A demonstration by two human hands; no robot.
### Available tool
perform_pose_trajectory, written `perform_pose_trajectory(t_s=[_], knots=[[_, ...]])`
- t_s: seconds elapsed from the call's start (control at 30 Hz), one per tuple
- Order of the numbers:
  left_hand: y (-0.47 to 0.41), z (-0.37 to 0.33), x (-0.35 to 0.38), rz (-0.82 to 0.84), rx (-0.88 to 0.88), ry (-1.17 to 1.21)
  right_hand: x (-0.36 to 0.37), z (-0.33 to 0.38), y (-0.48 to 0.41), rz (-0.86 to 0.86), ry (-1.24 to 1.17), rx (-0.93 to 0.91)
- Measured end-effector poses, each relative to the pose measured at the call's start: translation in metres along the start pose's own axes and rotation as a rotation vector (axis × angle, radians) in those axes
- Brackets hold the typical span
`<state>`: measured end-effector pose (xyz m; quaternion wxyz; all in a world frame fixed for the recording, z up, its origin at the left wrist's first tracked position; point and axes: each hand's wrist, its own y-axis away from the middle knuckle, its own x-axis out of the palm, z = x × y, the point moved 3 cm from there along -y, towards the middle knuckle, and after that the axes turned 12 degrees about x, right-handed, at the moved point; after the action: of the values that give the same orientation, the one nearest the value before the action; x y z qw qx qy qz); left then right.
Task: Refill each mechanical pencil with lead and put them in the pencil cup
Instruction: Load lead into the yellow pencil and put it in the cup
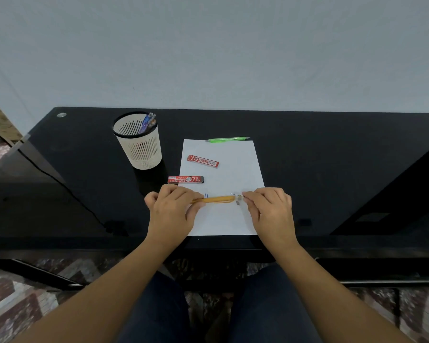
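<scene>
Person, one. Left hand point(170, 214) and right hand point(270, 211): bare. Forearms point(119, 285): bare along their whole visible length, down to the lower edge of view. Legs: trousers point(159, 315), dark navy, plain, of denim-like cloth, covering both thighs; seams and finer detail too dim to make out.

I read desk top point(332, 169) as black, v. glossy, reflective; sheet point(233, 169) matt white paper; cup point(144, 152) cream slotted plastic, matt; lead case point(185, 179) red plastic w/ sheen; orange pencil point(217, 199) smooth plastic.
</scene>
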<state>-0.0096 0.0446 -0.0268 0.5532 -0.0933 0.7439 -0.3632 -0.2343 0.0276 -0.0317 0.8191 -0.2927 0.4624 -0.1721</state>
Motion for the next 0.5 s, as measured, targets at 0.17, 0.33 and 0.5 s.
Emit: perform_pose_trajectory(t_s=[0.17,0.33,0.5], knots=[[0.0000,-0.0001,-0.0024,-0.047,-0.023,-0.017,-0.0020,0.0015,-0.0002,-0.018,0.006,0.002],[0.0000,0.0000,-0.0031,-0.055,-0.028,-0.026,-0.0030,0.0019,0.0002,-0.033,0.021,0.010],[-0.0007,0.0004,-0.0036,-0.036,-0.053,-0.026,-0.0028,0.0013,0.0003,-0.037,0.032,0.011]])
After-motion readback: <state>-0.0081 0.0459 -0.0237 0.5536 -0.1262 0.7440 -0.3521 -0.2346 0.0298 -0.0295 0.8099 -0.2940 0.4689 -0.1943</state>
